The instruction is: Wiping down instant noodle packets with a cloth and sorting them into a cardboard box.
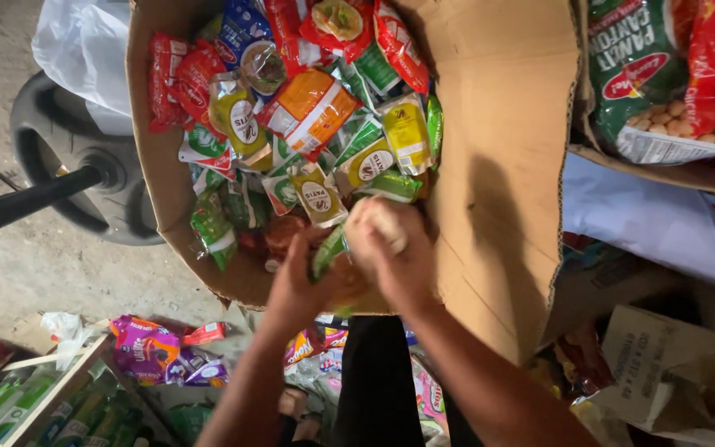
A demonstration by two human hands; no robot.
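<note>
Sachets (308, 124) lie in the cardboard box (506, 124); a wheel (76, 157) left, a noodle packet (639, 74) right.

Two bare forearms come up from the lower edge of the head view, with no sleeve showing on either as far as the frame reaches. No watch, bracelet or band shows at the wrists, and no glove covers the left hand (298, 277) or the right hand (391, 252). No ring can be made out on the fingers. Between the forearms, lower down, lies a stretch of plain black cloth (376, 381), seemingly the person's own garment; its cut cannot be told.
</note>
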